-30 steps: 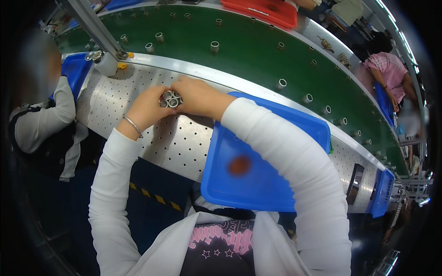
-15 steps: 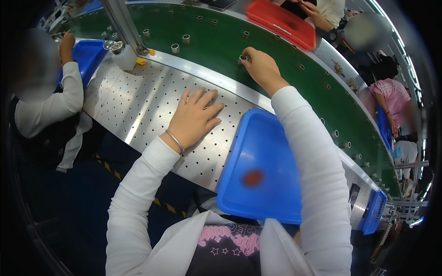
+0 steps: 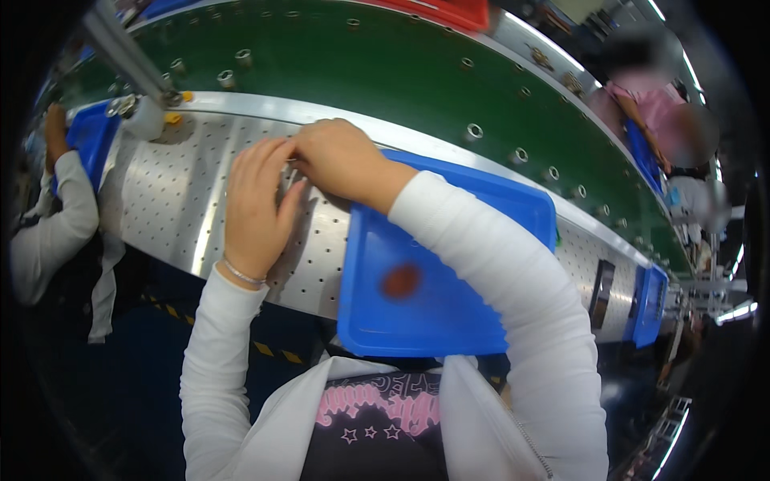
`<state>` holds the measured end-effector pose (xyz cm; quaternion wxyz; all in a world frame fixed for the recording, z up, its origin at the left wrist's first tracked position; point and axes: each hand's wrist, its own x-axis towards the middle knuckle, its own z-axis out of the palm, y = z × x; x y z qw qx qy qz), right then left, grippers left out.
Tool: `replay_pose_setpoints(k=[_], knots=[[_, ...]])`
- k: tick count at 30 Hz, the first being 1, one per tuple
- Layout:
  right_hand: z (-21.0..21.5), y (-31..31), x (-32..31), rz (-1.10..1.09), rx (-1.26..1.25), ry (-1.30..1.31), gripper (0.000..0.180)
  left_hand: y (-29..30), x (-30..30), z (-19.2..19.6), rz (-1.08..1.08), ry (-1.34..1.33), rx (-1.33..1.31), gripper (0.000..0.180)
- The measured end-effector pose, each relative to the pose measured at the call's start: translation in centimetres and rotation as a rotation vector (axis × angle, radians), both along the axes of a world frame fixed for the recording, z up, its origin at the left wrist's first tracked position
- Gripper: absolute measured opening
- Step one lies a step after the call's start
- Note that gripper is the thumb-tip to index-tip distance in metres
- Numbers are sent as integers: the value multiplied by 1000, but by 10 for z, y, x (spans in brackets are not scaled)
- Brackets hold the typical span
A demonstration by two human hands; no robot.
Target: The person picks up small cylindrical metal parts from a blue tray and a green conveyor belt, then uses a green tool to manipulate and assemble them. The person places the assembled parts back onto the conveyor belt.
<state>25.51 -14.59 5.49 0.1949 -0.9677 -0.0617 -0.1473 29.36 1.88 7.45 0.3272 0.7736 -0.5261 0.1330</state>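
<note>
Resting on the perforated steel table (image 3: 172,192), my left hand (image 3: 255,207) lies flat with fingers spread, gripping nothing, while my right hand (image 3: 341,160) curls just beside its fingertips, between them and the blue tray (image 3: 449,272). Something small and metallic (image 3: 289,178) seems pinched where the two hands meet, but my right hand hides it, so I cannot tell its shape, its long axis or whether I grasp it. It sits on the table left of the tray and short of the green conveyor belt (image 3: 385,72), nearer my right hand.
</note>
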Motion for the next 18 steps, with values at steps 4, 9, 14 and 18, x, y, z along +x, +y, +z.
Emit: replay_pose_setpoints(k=[4, 9, 14, 18], knots=[[22, -22, -48, -52, 156, -166, 15, -6, -33, 8, -112, 55, 69, 51], [48, -114, -166, -567, 142, -17, 15, -35, -68, -4, -335, 152, 303, 60], [34, -169, -306, -986, 146, 30, 18, -44, -68, -13, -336, 197, 367, 60], [-6, -156, -349, -866, 87, -16, 33, -47, -69, -7, -387, 136, 388, 56]])
